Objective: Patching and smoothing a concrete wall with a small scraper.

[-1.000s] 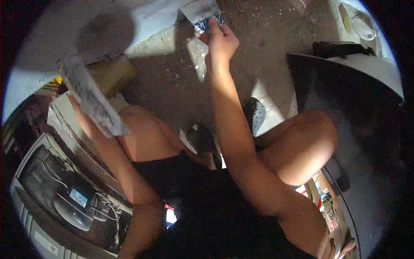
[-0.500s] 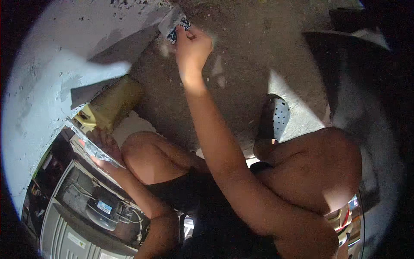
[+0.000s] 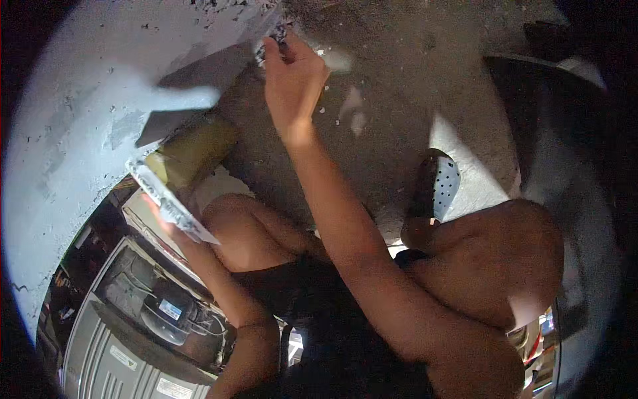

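My right hand [image 3: 296, 83] reaches far forward, its fingers closed in a pinch on a putty knife [image 3: 271, 48] with a dark, white-speckled handle. The knife is against the foot of the pale grey wall [image 3: 86, 126], where wall and floor meet. Lower on the left, my left hand [image 3: 161, 216] grips a flat board [image 3: 174, 207] smeared with whitish paste, tilted beside my knee. Most of the left fingers are hidden behind the board.
A yellowish container [image 3: 196, 149] lies by the wall, beyond the board. At lower left stands a grey appliance [image 3: 109, 352] with its compressor [image 3: 166, 316] exposed. My foot in a perforated light shoe [image 3: 446, 183] rests on the floor [image 3: 372, 133], with white specks nearby.
The board has tipped up and moved slightly right, showing more of its pasty face. My right hand has turned a little, and the knife's blade is less visible against the wall.
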A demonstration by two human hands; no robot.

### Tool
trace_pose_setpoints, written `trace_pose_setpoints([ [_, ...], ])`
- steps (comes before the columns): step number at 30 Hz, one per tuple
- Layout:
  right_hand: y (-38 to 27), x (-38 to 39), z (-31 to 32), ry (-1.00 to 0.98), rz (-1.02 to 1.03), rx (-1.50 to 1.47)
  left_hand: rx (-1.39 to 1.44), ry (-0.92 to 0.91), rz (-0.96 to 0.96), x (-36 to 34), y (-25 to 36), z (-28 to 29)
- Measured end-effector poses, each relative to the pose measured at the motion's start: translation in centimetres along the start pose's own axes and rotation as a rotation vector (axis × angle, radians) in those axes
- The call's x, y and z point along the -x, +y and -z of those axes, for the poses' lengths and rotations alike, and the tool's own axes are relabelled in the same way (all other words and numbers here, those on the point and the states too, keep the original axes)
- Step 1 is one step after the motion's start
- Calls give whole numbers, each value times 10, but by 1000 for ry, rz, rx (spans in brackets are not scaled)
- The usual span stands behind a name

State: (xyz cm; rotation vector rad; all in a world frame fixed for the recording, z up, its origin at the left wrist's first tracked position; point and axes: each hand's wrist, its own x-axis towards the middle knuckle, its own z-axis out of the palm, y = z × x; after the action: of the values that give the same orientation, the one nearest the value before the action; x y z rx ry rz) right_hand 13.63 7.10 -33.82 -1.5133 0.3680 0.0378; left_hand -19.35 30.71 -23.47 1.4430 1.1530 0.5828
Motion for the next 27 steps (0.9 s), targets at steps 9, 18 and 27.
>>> trace_pose_setpoints([
  [9, 21, -22, 47, -143, -277, -310, -28, -90, 147, 3, 16, -75],
  [18, 11, -83, 103, -199, -348, -455, -276, -100, 215, 75, 59, -202],
  [27, -85, -82, 132, -582, -90, -191, -260, -117, 187, 63, 28, -258],
])
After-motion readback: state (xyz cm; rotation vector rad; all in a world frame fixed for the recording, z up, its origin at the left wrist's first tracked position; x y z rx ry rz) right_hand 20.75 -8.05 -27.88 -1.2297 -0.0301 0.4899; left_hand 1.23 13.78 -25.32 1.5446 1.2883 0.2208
